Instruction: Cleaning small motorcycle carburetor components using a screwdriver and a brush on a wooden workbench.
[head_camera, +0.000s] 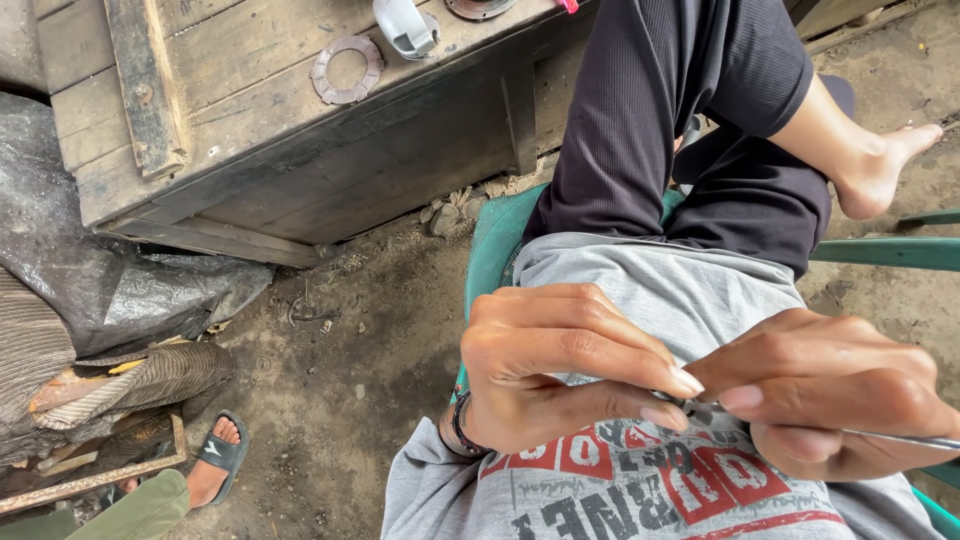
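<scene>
My left hand and my right hand meet close in front of my chest, over my grey printed shirt. Both pinch a thin metal wire or rod that runs out to the right from under my right fingers. The left thumb and forefinger close on its near end, where a small metal piece shows between the fingertips; what it is stays unclear. A dark bracelet sits on my left wrist. I sit cross-legged in black trousers on a green plastic chair.
A worn wooden box or bench stands at the upper left, with a flat metal ring and a grey plastic part on top. Black plastic sheeting lies at left. Another person's sandalled foot shows at the lower left, on a dirt floor.
</scene>
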